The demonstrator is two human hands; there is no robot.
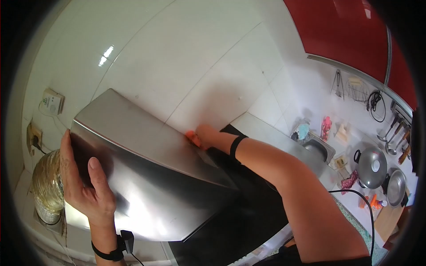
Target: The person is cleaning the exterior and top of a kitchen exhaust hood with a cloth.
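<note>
A stainless-steel range hood cover (139,146) stands in front of me against the tiled wall. My left hand (90,186) lies against the cover's left end, its thumb spread from the fingers and nothing held in it. At the back of the hood, near the wall, my right hand (206,134) grips something orange (193,138) that looks like a cloth, pressed to the steel edge. My fingers partly hide it. The hood's black lower part (256,199) spreads out below the cover.
Left of the hood, a foil exhaust duct (48,183) bends down near a wall socket with a plug (35,139). To the right, a sink (318,149), a lidded pan (371,168) and an orange spray bottle (376,202) are on the counter. A black cable (362,196) runs beside my right arm.
</note>
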